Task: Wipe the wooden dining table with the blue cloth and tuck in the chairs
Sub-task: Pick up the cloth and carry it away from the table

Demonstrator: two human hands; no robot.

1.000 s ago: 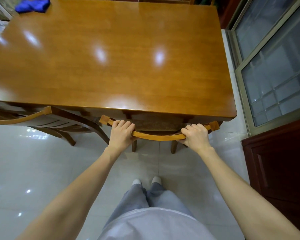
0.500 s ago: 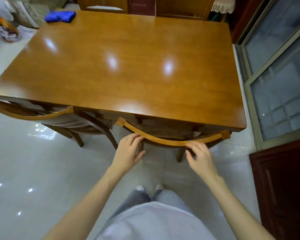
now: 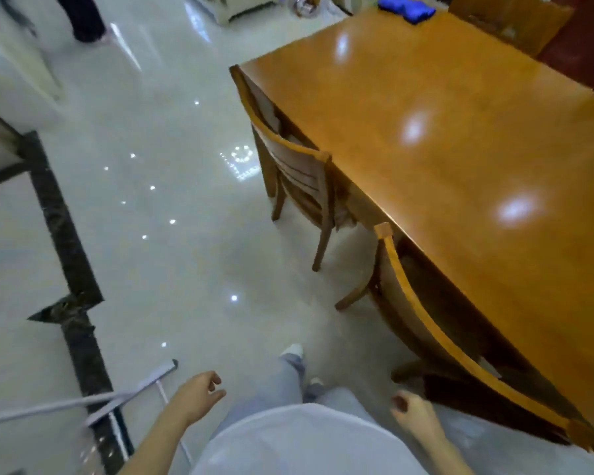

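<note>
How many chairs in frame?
2 clearly: near chair at lower right, far chair further along the same table edge. A wooden back past the far end may be a third; others may be hidden.

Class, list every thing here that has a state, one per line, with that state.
Near chair: tucked under the table.
Far chair: pushed in at the table.
Blue cloth: bunched on the table's far corner.
Left hand: loosely curled, empty.
Right hand: loosely curled, empty.

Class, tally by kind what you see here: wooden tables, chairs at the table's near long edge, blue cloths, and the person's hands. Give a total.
Wooden table: 1
Chairs: 2, far chair, near chair
Blue cloth: 1
Hands: 2, left hand, right hand
Total: 6
</note>
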